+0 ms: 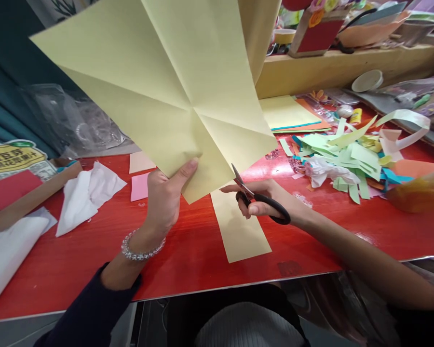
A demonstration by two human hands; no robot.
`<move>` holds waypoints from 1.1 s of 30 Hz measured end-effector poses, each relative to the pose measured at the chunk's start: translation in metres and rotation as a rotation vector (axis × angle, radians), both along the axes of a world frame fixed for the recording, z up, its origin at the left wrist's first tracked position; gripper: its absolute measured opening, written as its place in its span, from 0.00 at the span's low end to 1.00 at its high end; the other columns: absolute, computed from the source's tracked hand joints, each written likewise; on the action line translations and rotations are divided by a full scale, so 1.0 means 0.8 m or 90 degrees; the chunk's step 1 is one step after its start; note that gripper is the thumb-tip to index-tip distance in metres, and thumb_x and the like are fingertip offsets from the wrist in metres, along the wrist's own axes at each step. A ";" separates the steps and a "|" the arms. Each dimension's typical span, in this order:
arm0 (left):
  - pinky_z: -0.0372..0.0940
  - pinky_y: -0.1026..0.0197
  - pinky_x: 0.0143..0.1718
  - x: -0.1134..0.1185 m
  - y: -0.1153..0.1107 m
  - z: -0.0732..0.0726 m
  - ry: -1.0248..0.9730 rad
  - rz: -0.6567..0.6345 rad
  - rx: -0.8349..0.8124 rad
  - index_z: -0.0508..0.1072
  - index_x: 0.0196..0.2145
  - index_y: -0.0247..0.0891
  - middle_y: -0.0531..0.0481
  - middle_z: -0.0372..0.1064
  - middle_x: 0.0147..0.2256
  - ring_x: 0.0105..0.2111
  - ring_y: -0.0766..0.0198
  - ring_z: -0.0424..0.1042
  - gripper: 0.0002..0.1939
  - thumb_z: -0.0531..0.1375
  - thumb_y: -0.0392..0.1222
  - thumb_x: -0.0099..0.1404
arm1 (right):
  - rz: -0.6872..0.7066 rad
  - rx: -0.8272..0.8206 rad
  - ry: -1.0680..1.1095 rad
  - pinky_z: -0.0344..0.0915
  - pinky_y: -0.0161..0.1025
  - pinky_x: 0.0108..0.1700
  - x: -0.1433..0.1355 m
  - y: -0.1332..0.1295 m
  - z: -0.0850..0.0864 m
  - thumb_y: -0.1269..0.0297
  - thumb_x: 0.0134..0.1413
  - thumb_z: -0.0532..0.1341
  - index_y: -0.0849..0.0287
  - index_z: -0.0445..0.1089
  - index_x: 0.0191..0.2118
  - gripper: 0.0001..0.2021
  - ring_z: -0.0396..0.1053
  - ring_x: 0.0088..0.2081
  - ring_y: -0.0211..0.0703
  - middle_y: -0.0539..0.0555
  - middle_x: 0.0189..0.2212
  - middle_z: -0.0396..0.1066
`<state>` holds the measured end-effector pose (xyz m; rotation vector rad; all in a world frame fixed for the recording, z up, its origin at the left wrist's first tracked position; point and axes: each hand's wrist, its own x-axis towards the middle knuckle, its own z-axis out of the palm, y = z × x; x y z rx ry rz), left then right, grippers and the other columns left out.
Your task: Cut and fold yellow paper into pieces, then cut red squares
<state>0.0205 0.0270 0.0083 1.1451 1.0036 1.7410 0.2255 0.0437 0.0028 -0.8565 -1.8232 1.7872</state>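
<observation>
At upper centre of the frame, a creased yellow sheet [181,86] is raised above the red worktop [195,255], pinched near its lowest corner by the left hand [166,193]; the right hand [275,190] grips scissors [246,188] beside the lower edge, contact being unclear. The step appears to be cutting; the next move would call for a steady sheet and blades aligned with the crease reaching that edge.

Yellow label [16,157] — “金豆芽”, “苹果汁”

White tissue [81,195] (rather crumpled) lies beside brown cardboard [39,193].
</observation>
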 end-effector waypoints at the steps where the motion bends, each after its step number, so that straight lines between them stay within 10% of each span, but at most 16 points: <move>1: 0.71 0.60 0.47 0.000 0.000 0.000 0.001 0.001 0.001 0.78 0.37 0.39 0.50 0.76 0.41 0.47 0.58 0.73 0.09 0.65 0.37 0.56 | -0.003 0.002 -0.001 0.61 0.38 0.32 0.000 0.000 0.000 0.46 0.43 0.65 0.63 0.66 0.54 0.35 0.61 0.28 0.37 0.48 0.24 0.60; 33: 0.69 0.56 0.50 -0.001 0.001 0.000 0.007 -0.006 -0.014 0.77 0.38 0.39 0.49 0.76 0.41 0.48 0.56 0.72 0.09 0.65 0.38 0.56 | -0.009 0.013 -0.024 0.59 0.38 0.32 0.000 -0.001 0.001 0.49 0.46 0.64 0.62 0.67 0.53 0.30 0.61 0.28 0.37 0.49 0.25 0.60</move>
